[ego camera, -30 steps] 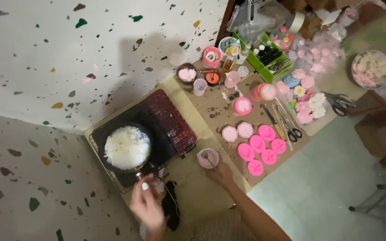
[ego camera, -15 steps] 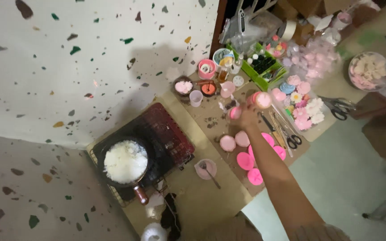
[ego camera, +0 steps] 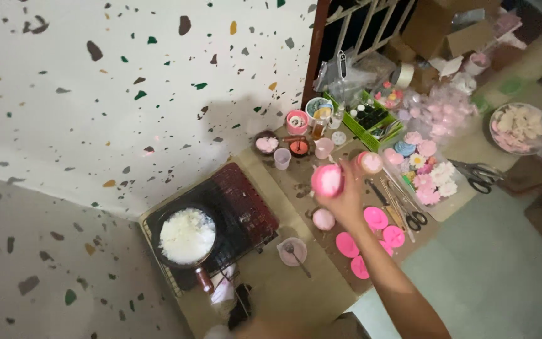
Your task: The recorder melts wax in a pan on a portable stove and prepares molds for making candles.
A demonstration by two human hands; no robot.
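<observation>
- Left of the stove (ego camera: pixel 246 201), a dark pan (ego camera: pixel 186 237) of white flakes sits with its brown handle pointing toward the person. The left hand is out of sight, so its state cannot be told.
- Just right of the stove, a small cup with a spoon (ego camera: pixel 292 251) stands on the brown paper.
- Further right of the stove, the right hand (ego camera: pixel 345 199) is lifted above the paper, fingers curled around a round pink mould (ego camera: pixel 327 181). The mould is squat, with no clear long axis; its pale filled face tilts up toward the camera.
- Risk, as I judge it: the tilt could spill the filling if it is soft, and the soft mould could slip.
- Right of the stove, below the hand, flat pink moulds (ego camera: pixel 371 235) lie close together; scissors (ego camera: pixel 412 216) rest beside them.
</observation>
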